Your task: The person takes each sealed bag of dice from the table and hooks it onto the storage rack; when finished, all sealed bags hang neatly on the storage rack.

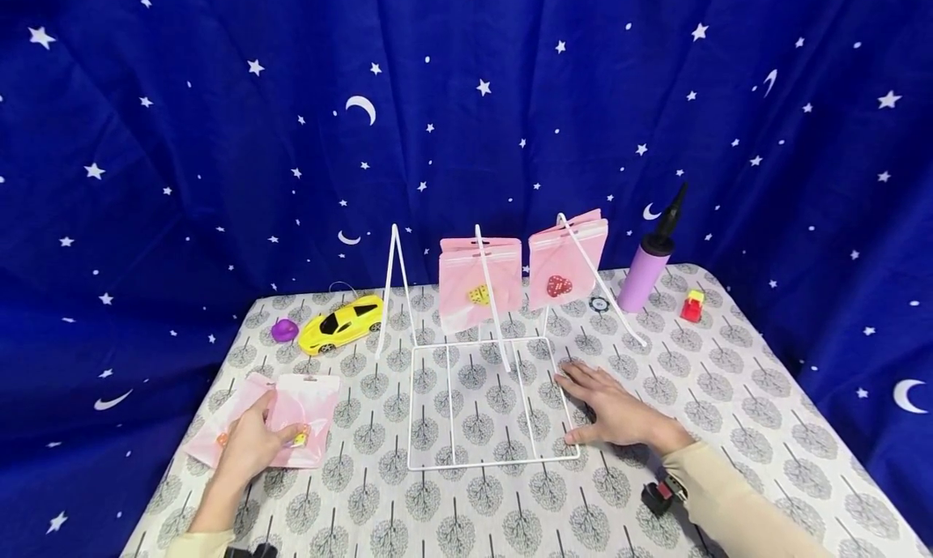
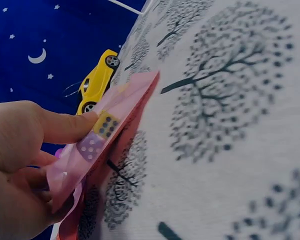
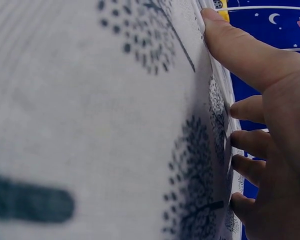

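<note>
Now, a pink pouch [image 1: 312, 396] is pinched by the left hand [image 1: 250, 440]; the right hand [image 1: 611, 408] is placed, fingers spread, at the edge of the white rack [image 1: 496, 464]. If the second pouch [image 1: 235, 408] beside the left hand is also caught, both could be dragged.

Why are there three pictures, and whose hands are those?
They belong to one person; there is no robot. A camera worn on the head took the widest picture. The others were taken from the left and right wrists. On the tree-patterned cloth stands a white wire rack with pink packets hanging from it. Nearby are a yellow toy car and a purple pump. The left hand pinches a pink bag; the right hand touches the rack's base.
</note>
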Available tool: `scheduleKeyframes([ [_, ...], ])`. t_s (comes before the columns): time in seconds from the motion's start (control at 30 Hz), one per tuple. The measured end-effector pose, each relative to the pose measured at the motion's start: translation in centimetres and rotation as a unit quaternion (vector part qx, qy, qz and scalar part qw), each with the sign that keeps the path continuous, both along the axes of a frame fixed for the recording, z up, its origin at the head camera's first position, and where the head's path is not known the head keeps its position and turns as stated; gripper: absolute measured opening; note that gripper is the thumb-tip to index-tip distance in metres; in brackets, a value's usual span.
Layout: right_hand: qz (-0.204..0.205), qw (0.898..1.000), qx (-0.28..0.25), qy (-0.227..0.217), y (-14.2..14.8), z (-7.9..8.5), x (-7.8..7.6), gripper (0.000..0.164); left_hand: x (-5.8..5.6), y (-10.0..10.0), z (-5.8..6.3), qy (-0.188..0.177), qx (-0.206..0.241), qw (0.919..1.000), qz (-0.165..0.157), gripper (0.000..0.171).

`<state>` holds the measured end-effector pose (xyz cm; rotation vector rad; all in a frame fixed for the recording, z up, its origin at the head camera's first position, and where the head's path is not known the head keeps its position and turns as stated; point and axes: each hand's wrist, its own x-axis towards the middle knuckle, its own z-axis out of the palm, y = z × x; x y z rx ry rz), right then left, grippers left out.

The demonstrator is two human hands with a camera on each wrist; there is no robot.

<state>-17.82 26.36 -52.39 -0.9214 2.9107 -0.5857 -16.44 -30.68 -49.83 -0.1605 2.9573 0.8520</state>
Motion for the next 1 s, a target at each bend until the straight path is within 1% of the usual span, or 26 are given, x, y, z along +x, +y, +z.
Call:
scheduleKeyframes([
  [0.1, 0.002, 1.0, 0.001, 0.0, -0.1, 0.0, 0.0, 0.101, 0.3, 0.1, -0.1, 0.023, -0.004, 0.9996, 0.015, 0.097],
  [0.17, 0.004, 1.0, 0.001, -0.001, -0.1, 0.0, 0.0, 0.101, 0.6, 0.1, -0.3, 0.035, 0.001, 0.999, 0.026, 0.095],
  [0.27, 0.003, 1.0, -0.001, -0.001, 0.0, 0.0, 0.0, 0.101, 1.0, 0.0, -0.3, 0.057, 0.011, 0.9975, 0.039, 0.093],
  [0.33, 0.002, 1.0, -0.003, 0.001, 0.0, 0.0, 0.0, 0.101, 1.3, 0.1, 0.0, 0.063, 0.032, 0.9964, 0.047, 0.096],
  [0.47, 0.002, 1.0, -0.004, 0.003, 0.1, 0.0, 0.0, 0.101, 2.3, 0.8, 1.2, 0.063, 0.085, 0.9921, 0.068, 0.105],
  [0.53, 0.004, 1.0, -0.001, 0.004, 0.2, -0.1, -0.1, 0.101, 2.8, 1.3, 2.0, 0.074, 0.11, 0.9886, 0.073, 0.105],
  [0.6, 0.005, 1.0, 0.001, 0.005, 0.2, -0.2, -0.1, 0.101, 3.4, 2.1, 2.9, 0.093, 0.127, 0.9846, 0.075, 0.102],
  [0.7, 0.005, 1.0, 0.0, 0.006, 0.2, -0.3, -0.1, 0.102, 4.3, 3.5, 4.4, 0.128, 0.149, 0.9783, 0.066, 0.095],
  [0.8, 0.005, 1.0, -0.002, 0.006, 0.2, -0.2, -0.1, 0.102, 5.3, 5.2, 6.0, 0.153, 0.176, 0.9712, 0.049, 0.091],
  [0.87, 0.005, 1.0, -0.002, 0.006, 0.2, -0.2, -0.1, 0.102, 6.0, 6.4, 6.9, 0.17, 0.197, 0.9652, 0.03, 0.09],
  [0.93, 0.006, 1.0, -0.001, 0.007, 0.2, -0.2, -0.1, 0.102, 6.7, 7.5, 7.6, 0.185, 0.208, 0.9604, 0.009, 0.09],
  [1.0, 0.006, 1.0, 0.0, 0.008, 0.2, -0.1, -0.1, 0.102, 7.3, 8.5, 8.3, 0.202, 0.222, 0.9539, -0.013, 0.092],
])
